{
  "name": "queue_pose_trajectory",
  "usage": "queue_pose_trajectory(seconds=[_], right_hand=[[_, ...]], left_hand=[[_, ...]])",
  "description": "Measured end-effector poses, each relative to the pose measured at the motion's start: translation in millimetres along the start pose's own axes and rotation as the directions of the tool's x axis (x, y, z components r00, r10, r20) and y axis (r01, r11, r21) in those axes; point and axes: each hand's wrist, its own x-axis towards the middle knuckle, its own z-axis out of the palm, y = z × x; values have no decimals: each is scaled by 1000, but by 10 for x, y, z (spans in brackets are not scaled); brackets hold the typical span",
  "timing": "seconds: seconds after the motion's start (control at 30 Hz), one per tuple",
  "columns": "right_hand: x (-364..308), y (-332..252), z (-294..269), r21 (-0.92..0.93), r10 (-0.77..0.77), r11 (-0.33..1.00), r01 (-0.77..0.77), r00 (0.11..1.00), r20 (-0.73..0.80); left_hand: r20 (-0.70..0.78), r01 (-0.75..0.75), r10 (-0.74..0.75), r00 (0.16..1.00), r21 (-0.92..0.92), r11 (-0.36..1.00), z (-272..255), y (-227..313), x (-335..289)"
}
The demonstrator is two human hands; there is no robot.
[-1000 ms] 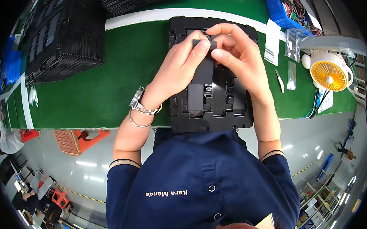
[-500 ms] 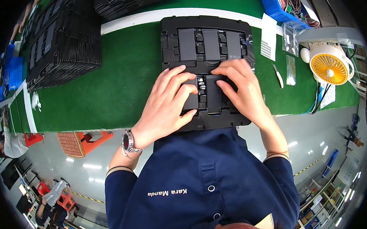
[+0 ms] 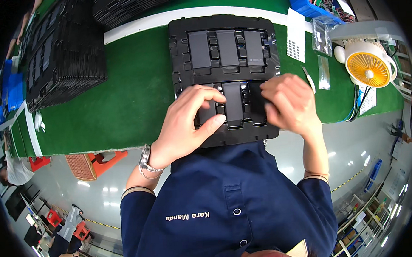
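Observation:
A black moulded tray lies at the near edge of the green table, holding flat dark grey rectangular pieces in two rows. Three pieces fill the far row, including a middle one. In the near row, the middle piece is in full view between my hands. My left hand rests over the near-left piece, partly hiding it, with thumb and fingers apart. Over the tray's near-right side, my right hand is curled and smeared by motion. It covers part of the dark near-right slot, so its fingertips are unclear.
Tall stacks of black trays stand at the left and far side. To the right are a white sheet, a white-handled knife, clear bags, a white and orange fan and a blue bin of wires.
My right hand has moved right, off the near middle piece to the tray's right side. My left fingers have shifted slightly. The whole tray appears a little further left in view.

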Motion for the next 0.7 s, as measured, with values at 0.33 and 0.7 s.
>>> queue_pose_trajectory(seconds=[0.33,0.7], right_hand=[[717,-350,213,-158,-204,977,146,862,-463],[813,-209,367,753,520,563,-342,854,-1]], left_hand=[[-13,89,-177,984,-825,558,-48,119,594],[-348,-85,-64,935,-397,914,-182,-146,670]])
